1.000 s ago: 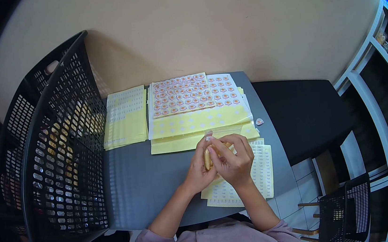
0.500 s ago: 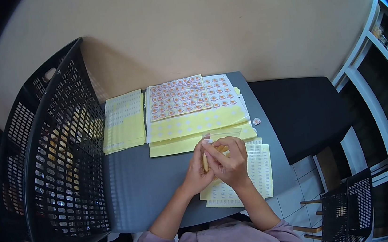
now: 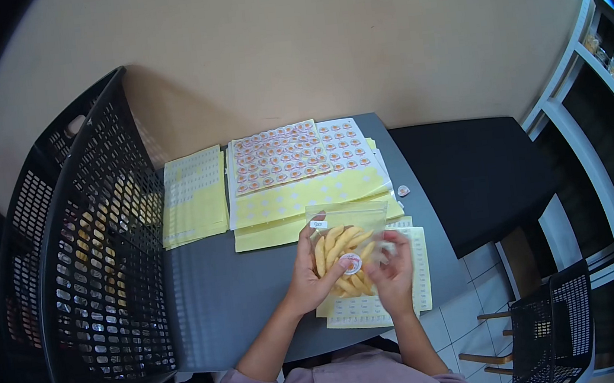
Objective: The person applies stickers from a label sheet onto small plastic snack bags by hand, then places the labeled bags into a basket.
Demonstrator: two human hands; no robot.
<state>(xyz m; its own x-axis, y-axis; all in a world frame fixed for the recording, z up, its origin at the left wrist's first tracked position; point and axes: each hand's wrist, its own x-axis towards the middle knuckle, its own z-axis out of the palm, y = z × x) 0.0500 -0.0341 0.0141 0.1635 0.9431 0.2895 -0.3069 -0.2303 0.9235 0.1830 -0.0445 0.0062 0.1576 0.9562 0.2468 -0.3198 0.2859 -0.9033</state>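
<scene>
A clear plastic bag (image 3: 359,220) of yellow, finger-shaped snacks (image 3: 336,244) is held up over the table's front half. A small white label (image 3: 319,224) sits at its top left corner, and a round sticker (image 3: 350,263) is on its front. My left hand (image 3: 310,277) grips the bag's left side, thumb on the front beside the round sticker. At the bag's lower right edge, my right hand (image 3: 396,270) has its fingers curled around the edge, partly blurred. Beneath the bag lie sheets of small printed labels (image 3: 415,292), partly covered.
Round-sticker sheets (image 3: 280,153) lie on yellow backing paper (image 3: 267,237) at the table's back. Another label sheet (image 3: 195,196) is at left, beside a tall black crate (image 3: 96,251) holding packets. A loose sticker piece (image 3: 403,191) lies near the right edge. A black-covered surface (image 3: 470,174) stands beyond.
The bag has turned to show its front, with the label and round sticker visible. My right hand has moved from the bag's top to its right edge; my left stays on the left side.
</scene>
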